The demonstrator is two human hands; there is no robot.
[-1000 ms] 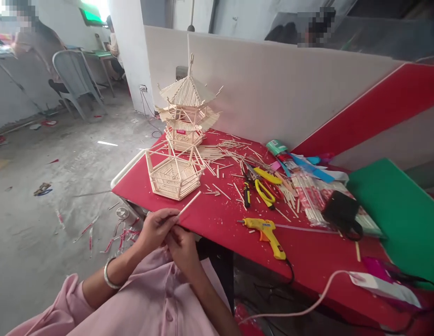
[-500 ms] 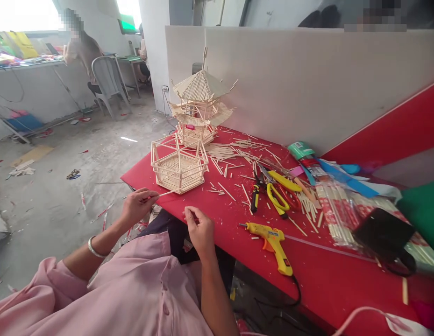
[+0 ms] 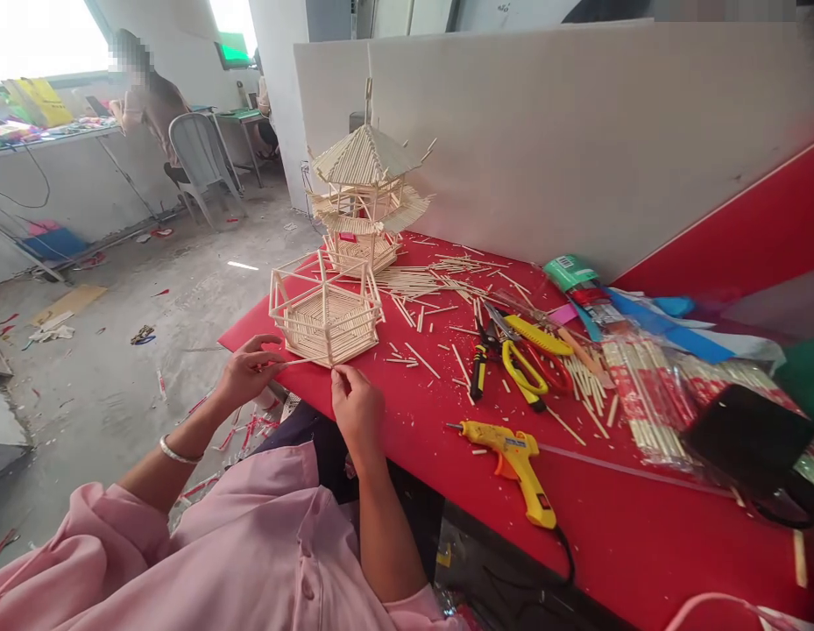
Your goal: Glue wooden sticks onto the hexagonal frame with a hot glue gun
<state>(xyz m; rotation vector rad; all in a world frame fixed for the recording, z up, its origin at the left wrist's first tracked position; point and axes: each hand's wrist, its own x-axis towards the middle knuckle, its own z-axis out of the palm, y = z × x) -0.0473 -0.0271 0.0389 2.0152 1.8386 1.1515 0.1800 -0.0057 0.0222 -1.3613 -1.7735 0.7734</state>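
"What have you got at the left?"

"My left hand [image 3: 250,372] is nearly closed, pinching a thin stick [image 3: 296,361] that reaches toward the near base corner of the hexagonal frame [image 3: 337,322], on the near-left part of the red counter [image 3: 416,425]."

"How far along is that frame?"

"Floor laid, corner posts up, top rails joined. There's no roof on it, so I'd judge it part-built."

"And your right hand [image 3: 357,405]?"

"Thumb and finger closed together at that same corner. I can't tell whether they grip the stick's tip or the frame."

"Further right?"

"Behind the frame, a roofed pagoda [image 3: 364,158] looks much nearer complete. Then loose sticks [image 3: 413,280], the glue gun [image 3: 512,451] lying untouched, and wrapped bundles [image 3: 643,394], so material seems ample for what's left."
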